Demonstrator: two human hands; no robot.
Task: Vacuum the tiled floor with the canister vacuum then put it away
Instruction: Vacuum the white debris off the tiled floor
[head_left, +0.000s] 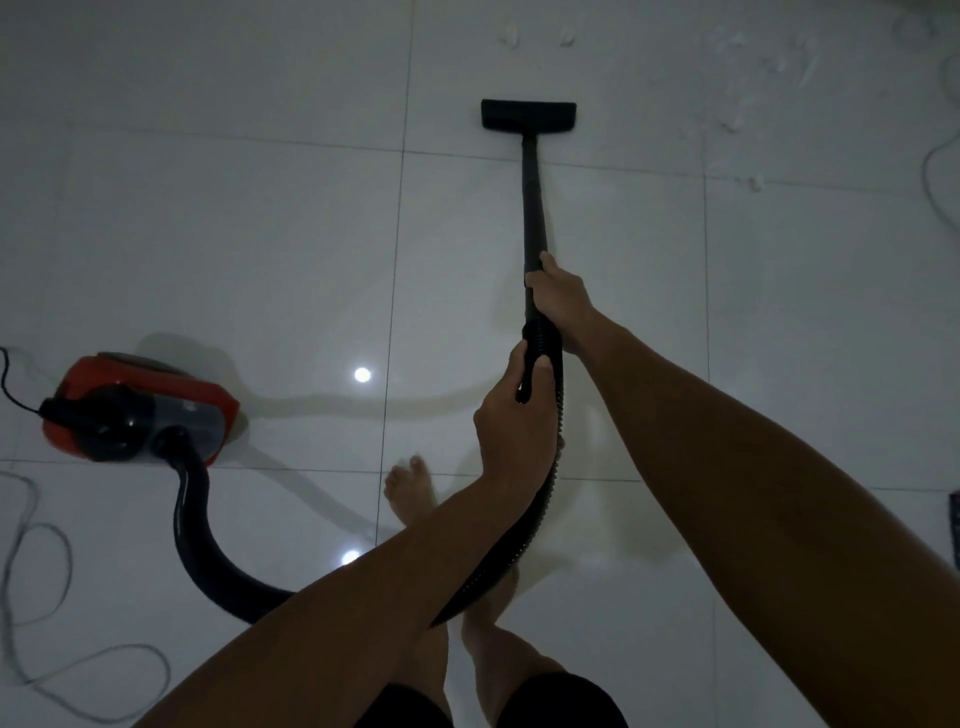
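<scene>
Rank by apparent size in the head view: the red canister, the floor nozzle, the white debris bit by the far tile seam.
1. Red canister, clearly largest.
2. Floor nozzle; it lies farther away, so its true size is unsure.
3. Debris bit, tiny.

White tiled floor (260, 234) under red canister vacuum (140, 410)

Head-worn camera looks steeply down over both arms onto the tiled floor (260, 234).
</scene>
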